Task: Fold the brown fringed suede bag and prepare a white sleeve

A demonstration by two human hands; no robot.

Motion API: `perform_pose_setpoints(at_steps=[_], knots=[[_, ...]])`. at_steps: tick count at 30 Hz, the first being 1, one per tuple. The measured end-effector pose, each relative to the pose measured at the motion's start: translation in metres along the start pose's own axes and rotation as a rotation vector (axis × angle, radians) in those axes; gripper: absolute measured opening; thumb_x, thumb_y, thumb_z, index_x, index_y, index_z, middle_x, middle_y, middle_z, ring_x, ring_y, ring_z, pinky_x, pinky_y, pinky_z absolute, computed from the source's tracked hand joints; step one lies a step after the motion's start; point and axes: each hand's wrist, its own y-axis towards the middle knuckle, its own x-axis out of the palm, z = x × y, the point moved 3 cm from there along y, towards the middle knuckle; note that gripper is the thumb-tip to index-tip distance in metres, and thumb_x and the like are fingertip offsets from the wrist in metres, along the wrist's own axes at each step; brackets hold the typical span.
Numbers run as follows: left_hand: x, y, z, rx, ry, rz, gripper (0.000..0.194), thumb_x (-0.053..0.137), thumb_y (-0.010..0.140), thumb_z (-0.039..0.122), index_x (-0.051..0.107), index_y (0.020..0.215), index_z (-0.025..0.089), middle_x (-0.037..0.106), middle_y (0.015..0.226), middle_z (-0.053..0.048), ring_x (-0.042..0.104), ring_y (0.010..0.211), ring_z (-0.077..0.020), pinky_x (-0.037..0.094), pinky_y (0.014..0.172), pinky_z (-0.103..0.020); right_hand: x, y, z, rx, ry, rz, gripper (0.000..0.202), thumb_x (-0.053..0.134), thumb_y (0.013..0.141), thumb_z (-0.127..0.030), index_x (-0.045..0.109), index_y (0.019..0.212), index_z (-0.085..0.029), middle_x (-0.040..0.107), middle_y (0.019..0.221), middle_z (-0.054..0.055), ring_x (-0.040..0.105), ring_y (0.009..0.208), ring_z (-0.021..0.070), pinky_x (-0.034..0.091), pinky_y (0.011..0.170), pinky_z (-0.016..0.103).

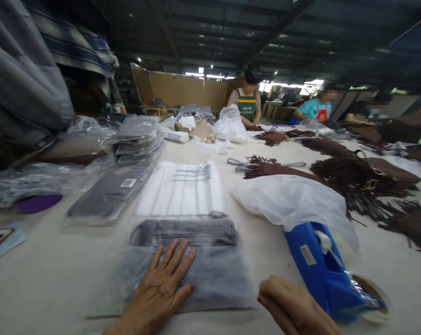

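Note:
A clear plastic bag (pixel 210 274) with a dark grey folded item inside lies on the table in front of me. My left hand (pixel 163 284) rests flat on it, fingers spread. Beyond that bag, touching its far edge, is a stack of white printed plastic bags (pixel 182 190). My right hand (pixel 290 304) hovers by the bag's lower right corner, its fingers curled and pressed together. Whether anything is pinched in them is hidden. Just right of this hand stands a blue tape dispenser (pixel 315 265) with a roll of tape (pixel 374 298) at its near end.
Packed grey bags with labels (pixel 126 184) are piled at the left. A crumpled translucent plastic sheet (pixel 290 200) lies behind the dispenser. Brown fringed bags (pixel 364 177) spread along the right. Across the table, a person in a green apron (pixel 247 107) and other people work.

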Motion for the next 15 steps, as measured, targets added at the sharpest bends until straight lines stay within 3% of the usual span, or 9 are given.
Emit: perform_pose_setpoints(at_steps=[4, 8, 12, 15], knots=[[-0.002, -0.003, 0.000, -0.012, -0.030, 0.008, 0.061, 0.040, 0.088, 0.053, 0.029, 0.141, 0.024, 0.040, 0.143, -0.007, 0.030, 0.133, -0.0269, 0.007, 0.111, -0.045, -0.003, 0.084, -0.019, -0.184, -0.179, -0.234, 0.021, 0.043, 0.089, -0.024, 0.058, 0.075, -0.023, 0.058, 0.072, 0.000, 0.050, 0.063, 0.0136, 0.035, 0.059, 0.025], [-0.002, -0.002, 0.000, -0.033, -0.078, -0.007, 0.062, 0.040, 0.088, 0.054, 0.027, 0.141, 0.025, 0.038, 0.144, -0.006, 0.027, 0.134, -0.0271, 0.006, 0.111, -0.047, 0.016, 0.136, -0.006, -0.156, -0.194, -0.333, 0.014, 0.061, 0.074, -0.016, 0.061, 0.062, -0.022, 0.054, 0.059, -0.003, 0.045, 0.054, 0.0109, 0.029, 0.053, 0.023], [-0.001, -0.001, 0.001, -0.050, -0.103, -0.023, 0.063, 0.040, 0.088, 0.055, 0.026, 0.142, 0.026, 0.037, 0.145, -0.005, 0.025, 0.135, -0.0265, 0.006, 0.111, -0.046, 0.023, 0.159, 0.020, -0.009, -0.227, -0.266, 0.023, 0.077, 0.060, -0.026, 0.057, 0.050, -0.022, 0.047, 0.045, -0.006, 0.039, 0.044, 0.0097, 0.023, 0.045, 0.023], [-0.001, -0.001, 0.000, -0.053, -0.113, -0.012, 0.065, 0.042, 0.087, 0.056, 0.027, 0.141, 0.025, 0.038, 0.144, -0.006, 0.026, 0.135, -0.0271, 0.005, 0.111, -0.046, 0.012, 0.153, 0.037, 0.114, -0.299, -0.110, 0.029, 0.080, 0.057, -0.036, 0.056, 0.053, -0.021, 0.050, 0.047, -0.004, 0.043, 0.045, 0.0128, 0.025, 0.045, 0.025]])
